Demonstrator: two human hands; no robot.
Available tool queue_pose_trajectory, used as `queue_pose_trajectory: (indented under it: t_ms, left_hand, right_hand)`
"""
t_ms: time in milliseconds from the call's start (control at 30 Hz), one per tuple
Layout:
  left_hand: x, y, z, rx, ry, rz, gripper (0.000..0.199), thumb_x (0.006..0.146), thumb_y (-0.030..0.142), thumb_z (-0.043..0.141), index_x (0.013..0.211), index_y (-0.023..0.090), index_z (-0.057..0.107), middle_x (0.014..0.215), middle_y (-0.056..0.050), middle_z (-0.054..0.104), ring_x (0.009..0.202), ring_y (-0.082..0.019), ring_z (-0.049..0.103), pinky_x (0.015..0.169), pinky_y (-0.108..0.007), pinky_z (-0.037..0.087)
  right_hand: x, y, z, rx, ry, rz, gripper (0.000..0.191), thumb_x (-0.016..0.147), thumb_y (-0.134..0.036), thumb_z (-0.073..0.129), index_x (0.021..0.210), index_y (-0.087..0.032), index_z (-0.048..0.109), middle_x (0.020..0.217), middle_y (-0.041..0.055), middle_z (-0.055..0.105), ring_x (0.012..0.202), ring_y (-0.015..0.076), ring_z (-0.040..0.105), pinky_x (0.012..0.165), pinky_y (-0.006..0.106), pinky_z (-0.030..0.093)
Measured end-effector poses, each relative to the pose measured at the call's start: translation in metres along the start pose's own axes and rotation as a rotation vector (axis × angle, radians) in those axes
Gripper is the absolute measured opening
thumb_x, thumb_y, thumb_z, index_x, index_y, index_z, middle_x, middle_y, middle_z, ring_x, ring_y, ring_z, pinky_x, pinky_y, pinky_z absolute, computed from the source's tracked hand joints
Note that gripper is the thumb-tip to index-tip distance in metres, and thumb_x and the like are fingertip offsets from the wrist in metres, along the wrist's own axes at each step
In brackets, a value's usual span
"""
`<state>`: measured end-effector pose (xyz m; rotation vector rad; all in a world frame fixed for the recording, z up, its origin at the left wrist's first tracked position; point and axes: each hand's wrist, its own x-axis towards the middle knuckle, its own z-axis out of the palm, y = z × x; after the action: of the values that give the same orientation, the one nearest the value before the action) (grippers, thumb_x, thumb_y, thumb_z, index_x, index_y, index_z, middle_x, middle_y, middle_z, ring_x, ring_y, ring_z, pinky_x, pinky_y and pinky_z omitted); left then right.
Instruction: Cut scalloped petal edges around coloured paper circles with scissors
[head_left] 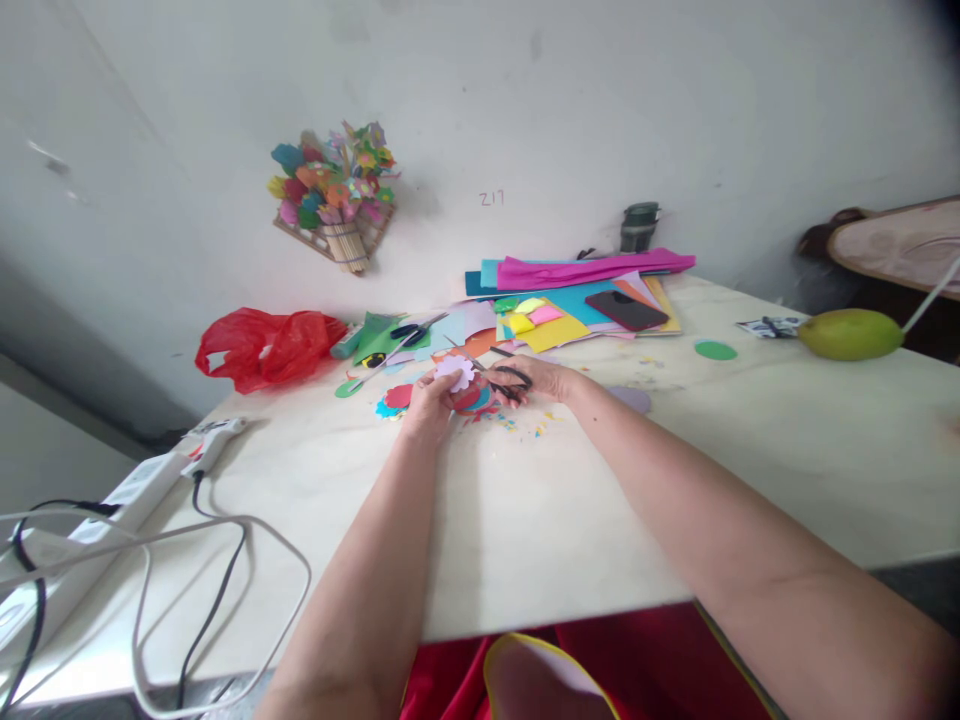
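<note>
My left hand (430, 400) pinches a pale lilac paper flower (456, 372) with a scalloped edge, near the middle of the table. Just right of it, my right hand (525, 380) has its fingers through the black handles of a pair of scissors (513, 380), whose blades point up and left behind the paper. A dark, thin stick-like item shows beside the right fingers. Under and around both hands lie red and blue cut paper pieces (399, 397) and small colored scraps (541, 425).
Behind the hands are stacked colored sheets (570, 330), a phone (627, 310) and other scissors (409, 334). A red plastic bag (270, 345) lies left, above power strips (142, 487) with looping cables. A yellow-green fruit (851, 334) and a green disc (715, 350) are right.
</note>
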<state>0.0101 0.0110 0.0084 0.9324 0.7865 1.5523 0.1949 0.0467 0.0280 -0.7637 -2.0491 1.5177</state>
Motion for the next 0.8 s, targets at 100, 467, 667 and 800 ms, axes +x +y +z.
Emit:
queue_pose_trajectory:
  t_ms: [100, 467, 667, 800]
  left_hand:
    - [-0.0015, 0.001, 0.0011, 0.006, 0.0, -0.001, 0.023, 0.056, 0.017, 0.075, 0.077, 0.012, 0.067, 0.073, -0.006, 0.071, 0.067, -0.018, 0.068, 0.068, -0.032, 0.058]
    - [-0.0015, 0.0007, 0.0016, -0.002, -0.002, -0.006, 0.024, 0.056, 0.016, 0.075, 0.078, 0.012, 0.067, 0.071, -0.005, 0.07, 0.068, -0.019, 0.068, 0.072, -0.035, 0.058]
    - [-0.0006, 0.0004, 0.0013, 0.0, 0.013, 0.001, 0.023, 0.057, 0.016, 0.076, 0.077, 0.012, 0.066, 0.07, -0.005, 0.069, 0.069, -0.02, 0.068, 0.075, -0.038, 0.057]
    - [0.0007, -0.0007, -0.0005, -0.001, 0.022, 0.012, 0.021, 0.057, 0.015, 0.075, 0.076, 0.012, 0.067, 0.072, -0.005, 0.07, 0.067, -0.018, 0.067, 0.074, -0.036, 0.057]
  right_hand:
    - [0.0019, 0.0027, -0.0007, 0.002, -0.005, -0.003, 0.033, 0.085, -0.046, 0.056, 0.082, -0.014, 0.057, 0.058, 0.0008, 0.061, 0.041, 0.0081, 0.053, 0.032, 0.016, 0.033]
    - [0.0024, 0.0019, 0.0003, -0.014, 0.022, 0.0, 0.027, 0.084, -0.04, 0.058, 0.079, -0.013, 0.058, 0.055, -0.0006, 0.06, 0.039, 0.0064, 0.051, 0.03, 0.014, 0.03]
    - [0.0022, 0.0009, 0.0008, -0.02, 0.031, -0.004, 0.028, 0.085, -0.04, 0.057, 0.076, -0.014, 0.057, 0.053, -0.0009, 0.059, 0.039, 0.006, 0.051, 0.03, 0.014, 0.029]
    - [0.0017, -0.0005, 0.0008, -0.013, 0.044, -0.003, 0.03, 0.087, -0.041, 0.055, 0.081, -0.012, 0.06, 0.054, 0.0005, 0.06, 0.039, 0.0073, 0.051, 0.03, 0.015, 0.031]
